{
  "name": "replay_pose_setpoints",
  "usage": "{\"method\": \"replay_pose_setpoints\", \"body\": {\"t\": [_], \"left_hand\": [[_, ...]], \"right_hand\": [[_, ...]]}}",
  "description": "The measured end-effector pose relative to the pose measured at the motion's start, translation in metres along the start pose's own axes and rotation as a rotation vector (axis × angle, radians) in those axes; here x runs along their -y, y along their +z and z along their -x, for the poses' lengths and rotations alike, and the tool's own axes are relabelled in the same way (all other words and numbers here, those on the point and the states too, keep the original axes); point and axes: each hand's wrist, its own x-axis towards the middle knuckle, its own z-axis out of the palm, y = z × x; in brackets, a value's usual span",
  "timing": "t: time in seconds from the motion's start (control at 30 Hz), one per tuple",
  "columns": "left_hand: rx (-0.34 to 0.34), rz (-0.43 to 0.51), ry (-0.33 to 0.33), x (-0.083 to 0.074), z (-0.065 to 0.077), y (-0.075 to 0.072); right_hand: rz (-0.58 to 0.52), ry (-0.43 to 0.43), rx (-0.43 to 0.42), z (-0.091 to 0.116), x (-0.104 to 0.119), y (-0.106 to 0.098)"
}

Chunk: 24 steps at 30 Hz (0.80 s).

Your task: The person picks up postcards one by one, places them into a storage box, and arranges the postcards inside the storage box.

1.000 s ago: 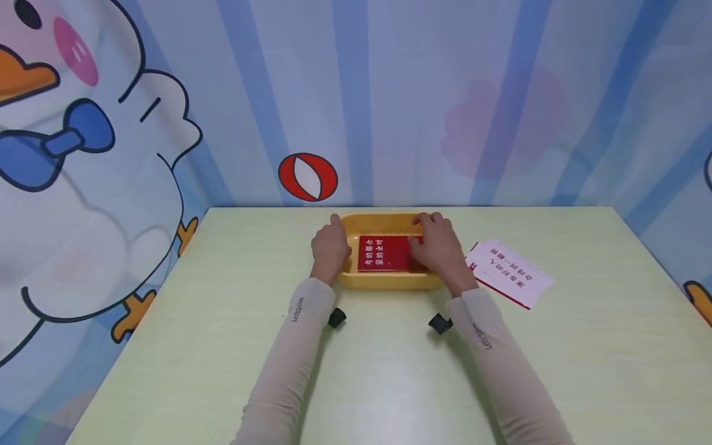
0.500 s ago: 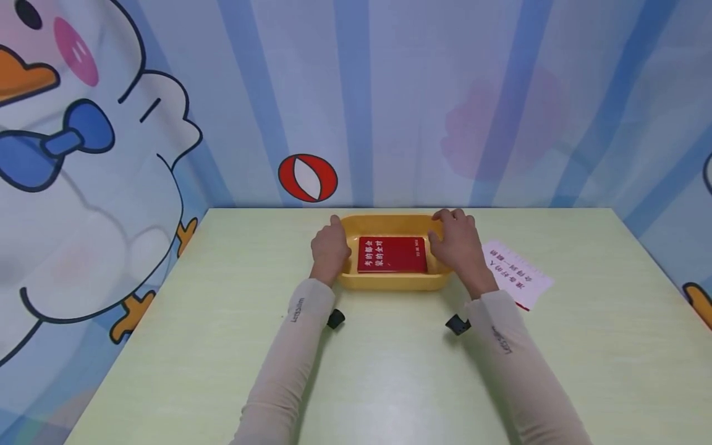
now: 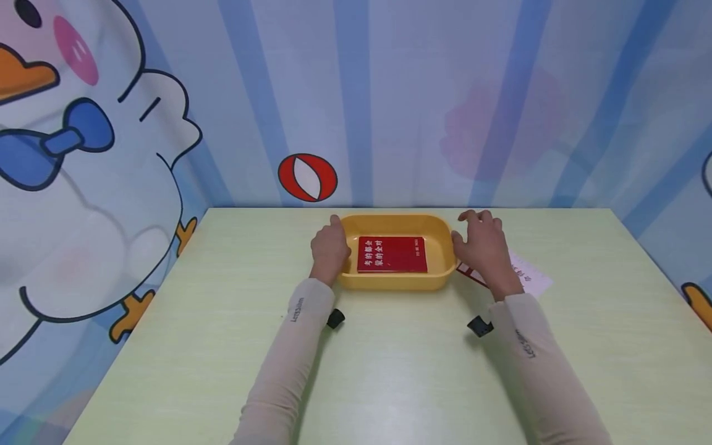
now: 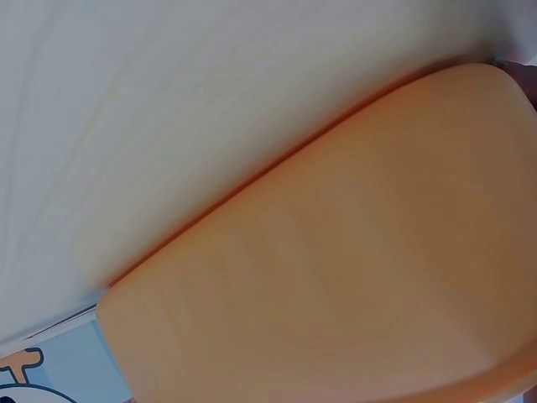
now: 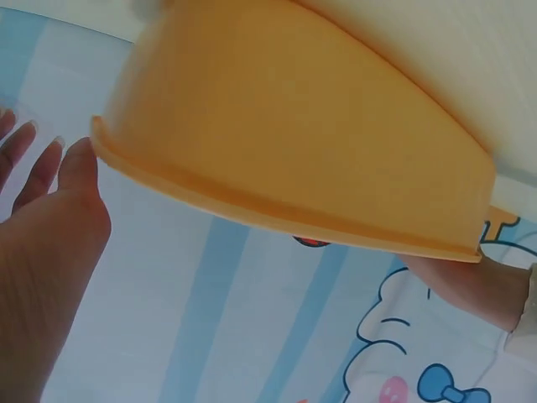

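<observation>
A yellow plastic tray (image 3: 397, 283) with rounded corners sits near the back of the table. Flat inside it lies a red booklet (image 3: 392, 254) printed with white characters. My left hand (image 3: 330, 248) grips the tray's left end; the fingers beneath the rim are hidden. At the other end, my right hand (image 3: 486, 250) holds nothing, its fingers loosely bent and its thumb by the rim. In the right wrist view, that thumb comes right up to the rim of the tray (image 5: 294, 126). The tray's outer side (image 4: 336, 252) fills most of the left wrist view.
A pale pink printed booklet (image 3: 533, 278) with a red edge lies right of the tray, partly covered by my right hand. Behind the table's back edge hangs a cartoon-printed cloth (image 3: 411, 111). Small black camera mounts (image 3: 481, 326) sit below both wrists.
My right hand has left the red booklet and moved right, out of the tray, now over the pink booklet. The red booklet is fully uncovered. The left hand and tray have stayed in place.
</observation>
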Motion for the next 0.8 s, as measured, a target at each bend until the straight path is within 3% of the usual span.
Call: {"method": "replay_pose_setpoints", "body": {"t": [0.5,0.8], "left_hand": [[0.000,-0.006,-0.007,-0.002,0.002,0.002],[-0.008,0.005,-0.008,-0.002,0.001,0.003]], "right_hand": [[0.063,0.057,0.056,0.009,-0.048,-0.016],[0.037,0.121,0.111,0.014,-0.059,-0.018]]}}
